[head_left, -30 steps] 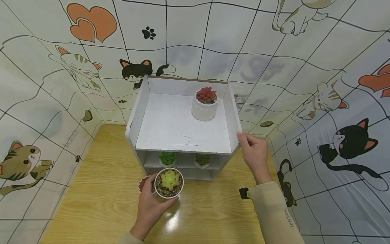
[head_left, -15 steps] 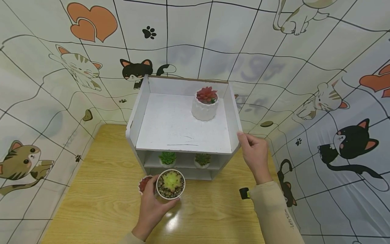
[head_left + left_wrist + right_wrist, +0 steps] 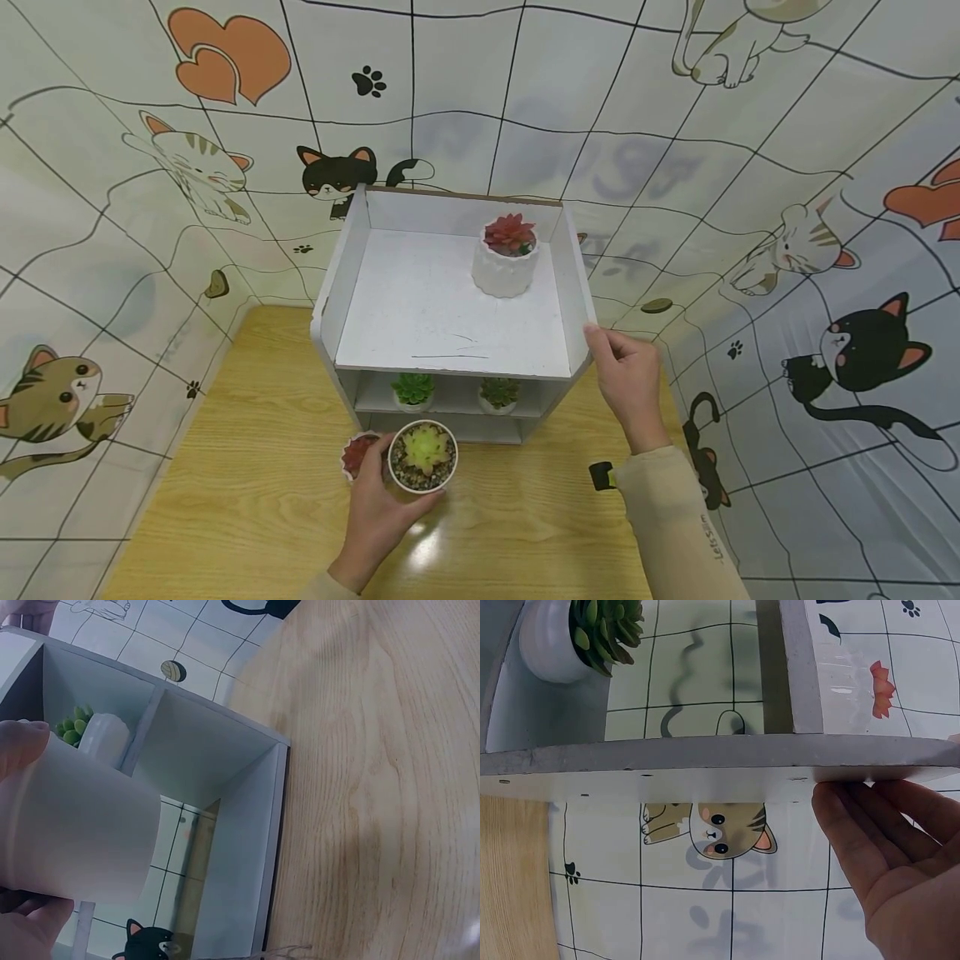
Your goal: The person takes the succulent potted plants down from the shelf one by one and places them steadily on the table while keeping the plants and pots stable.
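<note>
My left hand [image 3: 378,517] grips a white pot with a yellow-green succulent [image 3: 423,456] in front of the shelf unit. In the left wrist view the smooth side of this potted succulent [image 3: 82,825] is seen between thumb and fingers, tilted, before the open compartments. A red succulent in a scalloped pot [image 3: 357,455] stands just left of that hand, partly hidden by it. My right hand [image 3: 628,375] pinches the front edge of the white shelf's right side panel [image 3: 576,292]. In the right wrist view the fingertips [image 3: 829,796] press against the panel's outer face.
Another red succulent in a white pot [image 3: 506,258] sits at the right of the top shelf. Below stand a green succulent [image 3: 412,392] and a darker one [image 3: 498,394]. A black object [image 3: 601,476] lies by the right sleeve on the wooden table [image 3: 247,500]. Cat-printed cloth walls surround it.
My left hand has shifted slightly right and toward me with the yellow-green potted succulent, baring more of the red one beside it. The right hand stays on the shelf panel.
</note>
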A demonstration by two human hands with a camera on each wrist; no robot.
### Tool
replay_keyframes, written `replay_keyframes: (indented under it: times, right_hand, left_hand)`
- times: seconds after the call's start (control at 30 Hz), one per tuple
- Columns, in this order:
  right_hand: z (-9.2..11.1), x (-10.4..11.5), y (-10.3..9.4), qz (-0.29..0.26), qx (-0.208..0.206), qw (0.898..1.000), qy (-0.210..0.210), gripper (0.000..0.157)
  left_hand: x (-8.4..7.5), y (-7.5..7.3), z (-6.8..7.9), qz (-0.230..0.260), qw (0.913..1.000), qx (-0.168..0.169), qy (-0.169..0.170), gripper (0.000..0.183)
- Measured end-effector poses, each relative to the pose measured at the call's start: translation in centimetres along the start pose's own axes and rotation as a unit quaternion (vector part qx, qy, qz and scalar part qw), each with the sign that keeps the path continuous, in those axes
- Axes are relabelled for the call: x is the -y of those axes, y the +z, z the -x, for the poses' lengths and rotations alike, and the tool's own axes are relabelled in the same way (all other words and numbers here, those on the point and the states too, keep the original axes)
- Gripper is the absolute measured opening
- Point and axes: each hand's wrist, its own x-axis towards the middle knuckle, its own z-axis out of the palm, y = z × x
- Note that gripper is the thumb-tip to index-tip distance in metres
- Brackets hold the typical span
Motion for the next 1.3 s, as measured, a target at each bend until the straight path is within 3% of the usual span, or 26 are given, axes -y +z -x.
replay_keyframes:
  times: [0.7, 1.3]
  right_hand:
    - [-0.1, 0.2, 0.0, -0.004, 0.001, 1.0, 0.0, 0.03]
    - [-0.1, 0.1, 0.0, -0.01, 0.006, 1.0, 0.015, 0.032]
  left_hand:
    - [0.7, 0.7, 0.3, 0.006, 0.9992, 0.013, -0.038, 0.106]
    - [1.3, 1.4, 0.5, 0.01, 0.9987, 0.017, -0.046, 0.103]
